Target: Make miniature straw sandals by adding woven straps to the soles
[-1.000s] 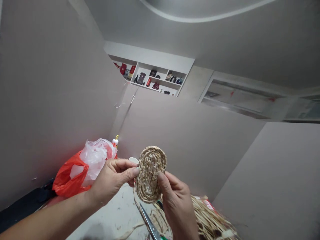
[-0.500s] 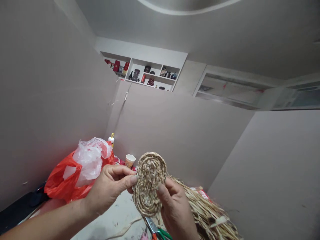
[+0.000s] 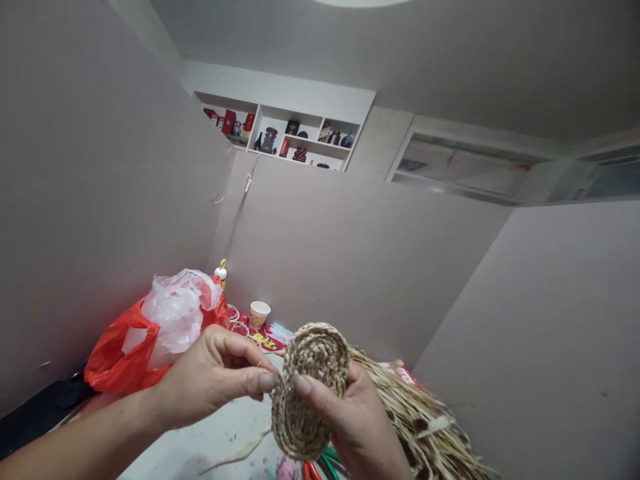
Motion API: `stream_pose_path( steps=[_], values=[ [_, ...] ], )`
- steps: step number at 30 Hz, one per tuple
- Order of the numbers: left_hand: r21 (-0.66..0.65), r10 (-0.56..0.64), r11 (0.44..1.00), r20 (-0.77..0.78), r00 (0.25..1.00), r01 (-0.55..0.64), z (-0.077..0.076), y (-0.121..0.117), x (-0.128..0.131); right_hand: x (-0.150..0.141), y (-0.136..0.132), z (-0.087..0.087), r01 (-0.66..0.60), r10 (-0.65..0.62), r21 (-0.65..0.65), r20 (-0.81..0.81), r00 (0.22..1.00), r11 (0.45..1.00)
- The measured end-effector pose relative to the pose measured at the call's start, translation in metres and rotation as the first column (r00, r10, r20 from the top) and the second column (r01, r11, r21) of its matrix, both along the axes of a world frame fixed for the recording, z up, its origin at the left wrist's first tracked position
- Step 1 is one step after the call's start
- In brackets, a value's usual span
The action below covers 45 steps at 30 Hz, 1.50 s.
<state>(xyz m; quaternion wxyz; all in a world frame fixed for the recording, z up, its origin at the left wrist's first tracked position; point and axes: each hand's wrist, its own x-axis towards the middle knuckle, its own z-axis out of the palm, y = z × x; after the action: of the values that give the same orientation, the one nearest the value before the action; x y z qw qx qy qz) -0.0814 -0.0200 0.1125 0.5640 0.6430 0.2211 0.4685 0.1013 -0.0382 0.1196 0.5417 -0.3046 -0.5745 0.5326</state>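
Note:
An oval mat of coiled, braided straw (image 3: 315,353) is held up in front of me, tilted, above the white tabletop (image 3: 200,443). My right hand (image 3: 355,417) grips its right side, thumb on the face and fingers behind. At its left edge my left hand (image 3: 225,373) is closed, thumb and forefinger pinched at the rim; whether a strand lies between them is too small to tell. A loose straw strip (image 3: 240,455) trails on the table below. Green handles (image 3: 327,463) and red-orange handles (image 3: 311,471) show partly under the mat.
A bundle of dry straw (image 3: 425,427) lies at the right. On the left stands a red plastic bag (image 3: 120,353) with a clear bag (image 3: 175,317) on it. A paper cup (image 3: 259,315) and a white bottle (image 3: 221,272) are at the back, before grey partitions (image 3: 350,267).
My hands and the mat have moved slightly lower, and the mat has turned a little. My right thumb has shifted left across its face. The view has tipped down, showing more around the cup.

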Motion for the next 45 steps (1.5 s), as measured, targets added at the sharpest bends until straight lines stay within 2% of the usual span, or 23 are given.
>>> stream_pose_path(
  steps=[9,18,24,29,34,38,40,45],
  values=[
    [-0.022,-0.029,0.999,0.002,1.000,0.029,-0.003,-0.001,0.001,0.000,-0.007,0.001,0.037,-0.038,0.011,0.062,0.997,0.999],
    [0.016,-0.070,0.997,0.011,0.998,0.070,-0.002,-0.006,0.000,0.001,-0.014,-0.004,-0.014,0.006,0.064,0.127,0.992,0.998],
    [0.038,-0.038,0.999,-0.020,0.999,0.038,-0.003,-0.009,0.001,0.003,-0.016,-0.004,0.053,-0.080,0.118,0.235,0.969,0.992],
    [0.080,0.016,0.997,-0.038,0.999,-0.013,-0.003,-0.010,0.004,0.004,-0.015,-0.010,0.121,-0.145,0.109,0.247,0.958,0.987],
    [0.004,-0.112,0.994,0.047,0.993,0.112,-0.003,-0.002,0.003,0.011,-0.017,-0.002,0.046,-0.056,0.053,0.200,0.978,0.998],
    [-0.015,-0.137,0.990,0.092,0.986,0.139,-0.004,0.001,0.004,0.016,-0.021,0.009,0.099,-0.113,0.095,0.159,0.981,0.991],
    [-0.010,-0.128,0.991,0.098,0.987,0.130,-0.005,-0.001,0.006,0.018,-0.021,0.009,0.110,-0.129,0.100,0.208,0.970,0.989],
    [-0.003,-0.073,0.997,0.105,0.992,0.074,-0.003,-0.004,0.009,0.021,-0.017,0.004,0.040,-0.061,0.065,0.372,0.926,0.997]
  ],
)
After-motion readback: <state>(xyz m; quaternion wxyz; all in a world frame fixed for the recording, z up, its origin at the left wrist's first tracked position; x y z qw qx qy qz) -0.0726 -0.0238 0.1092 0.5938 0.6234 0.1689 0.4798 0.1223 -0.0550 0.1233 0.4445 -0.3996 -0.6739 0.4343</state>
